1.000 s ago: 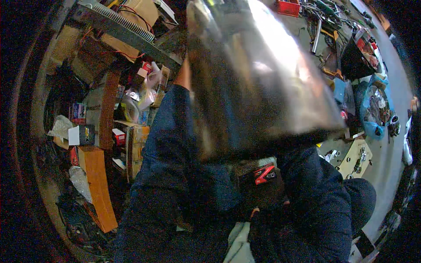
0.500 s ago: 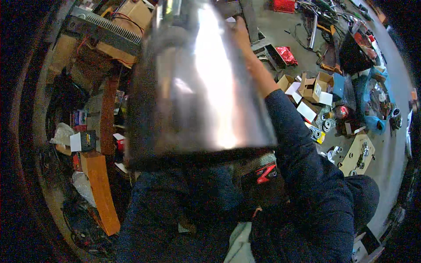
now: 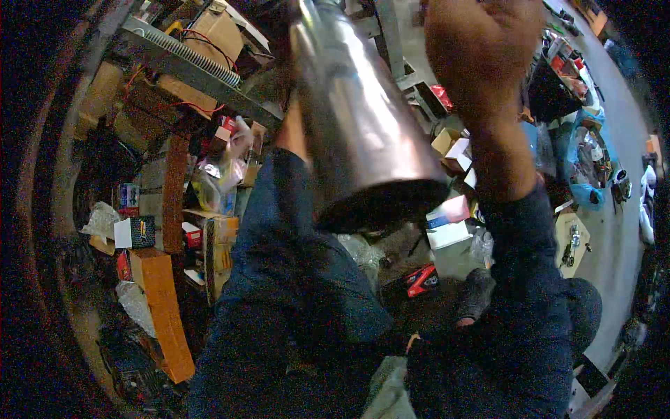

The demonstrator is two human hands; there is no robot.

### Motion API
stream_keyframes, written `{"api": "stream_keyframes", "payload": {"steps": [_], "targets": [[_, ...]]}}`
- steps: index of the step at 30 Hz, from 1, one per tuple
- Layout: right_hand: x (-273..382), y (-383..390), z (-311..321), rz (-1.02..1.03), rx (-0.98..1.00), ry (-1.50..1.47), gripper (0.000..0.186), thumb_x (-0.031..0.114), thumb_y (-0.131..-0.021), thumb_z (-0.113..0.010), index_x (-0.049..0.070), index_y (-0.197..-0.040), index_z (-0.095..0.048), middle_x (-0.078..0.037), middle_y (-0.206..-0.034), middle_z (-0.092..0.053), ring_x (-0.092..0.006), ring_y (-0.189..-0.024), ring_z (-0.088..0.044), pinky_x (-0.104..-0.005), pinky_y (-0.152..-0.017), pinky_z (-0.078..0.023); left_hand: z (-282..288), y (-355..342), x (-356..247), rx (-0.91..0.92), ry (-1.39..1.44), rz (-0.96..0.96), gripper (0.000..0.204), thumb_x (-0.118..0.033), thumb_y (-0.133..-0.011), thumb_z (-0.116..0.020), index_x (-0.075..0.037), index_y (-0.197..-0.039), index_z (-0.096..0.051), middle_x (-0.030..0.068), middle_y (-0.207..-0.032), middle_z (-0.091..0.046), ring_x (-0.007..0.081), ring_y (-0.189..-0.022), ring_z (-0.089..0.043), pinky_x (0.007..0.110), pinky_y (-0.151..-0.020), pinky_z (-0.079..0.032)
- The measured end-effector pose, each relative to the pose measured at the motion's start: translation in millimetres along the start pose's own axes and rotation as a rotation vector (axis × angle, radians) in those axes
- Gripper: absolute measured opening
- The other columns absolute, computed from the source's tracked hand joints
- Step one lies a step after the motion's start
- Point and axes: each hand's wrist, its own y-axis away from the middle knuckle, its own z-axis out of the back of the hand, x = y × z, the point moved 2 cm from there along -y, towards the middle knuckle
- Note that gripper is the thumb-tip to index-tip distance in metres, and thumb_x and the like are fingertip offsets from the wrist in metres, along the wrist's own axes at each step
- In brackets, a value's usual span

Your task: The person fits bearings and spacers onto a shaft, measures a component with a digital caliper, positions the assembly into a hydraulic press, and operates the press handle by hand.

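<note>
A shiny metal cylinder (image 3: pixel 363 105) is raised at a tilt close in front of me, its narrow end up and its wide, dark-looking end towards me. Whether that end is hollow, I cannot tell. My left wrist (image 3: pixel 293 133) reaches up behind the cylinder, which hides that hand's fingers; the cylinder appears to rest in its grip. Apart from the cylinder, my right hand (image 3: pixel 481 56) is lifted at the upper right. It is smeared by motion and its fingers run towards the top edge, so what it holds, if anything, does not show.
Below the cylinder lies a red and black item (image 3: pixel 422 281). Left are a brown wooden-looking block (image 3: pixel 162 307), small boxes and a ribbed metal bar (image 3: pixel 202 63). Right are opened cartons (image 3: pixel 457 150), a blue plastic bag of parts (image 3: pixel 590 192) and a board with metal parts (image 3: pixel 576 237).
The cylinder has moved up and away from me, looking smaller and more tilted. My right hand has left its far end and swung right. My left wrist now shows behind it.
</note>
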Motion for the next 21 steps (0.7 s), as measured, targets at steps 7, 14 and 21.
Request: {"api": "stream_keyframes", "payload": {"steps": [7, 14, 21], "targets": [[49.1, -48.1, 11.9, 0.226, 0.683, 0.385, 0.032, -0.002, -0.082, -0.056, -0.001, -0.114, -0.056, -0.013, -0.091, -0.065, -0.0207, -0.073, -0.062, -0.0293, -0.06, -0.05, -19.7, 23.8, -20.8, -0.073, 0.703, -0.619, 0.061, -0.046, -0.093, -0.059, -0.002, -0.135, -0.052, 0.0119, -0.137, -0.054, 0.0275, -0.12, -0.051, 0.036, -0.103, -0.037], [108.8, -44.7, 19.2, 0.299, 1.038, 0.445, 0.071, 0.033, -0.067, -0.085, -0.001, -0.123, -0.058, -0.007, -0.068, -0.057, -0.0221, -0.055, -0.055, -0.0331, -0.049, -0.043, -23.4, 26.7, -19.6, -0.158, 0.661, -0.591, 0.062, -0.045, -0.093, -0.059, -0.003, -0.139, -0.048, 0.0113, -0.141, -0.053, 0.0292, -0.126, -0.048, 0.037, -0.106, -0.034], [117.2, -44.8, 35.6, 0.216, 1.033, 0.72, 0.04, 0.016, -0.061, -0.079, 0.005, -0.097, -0.066, -0.007, -0.068, -0.056, -0.0265, -0.064, -0.058, -0.0367, -0.058, -0.046, -14.5, 45.7, -28.8, -0.253, 0.574, -0.575, 0.051, -0.039, -0.093, -0.059, -0.007, -0.132, -0.055, 0.018, -0.132, -0.057, 0.0385, -0.118, -0.053, 0.042, -0.1, -0.041]]}}
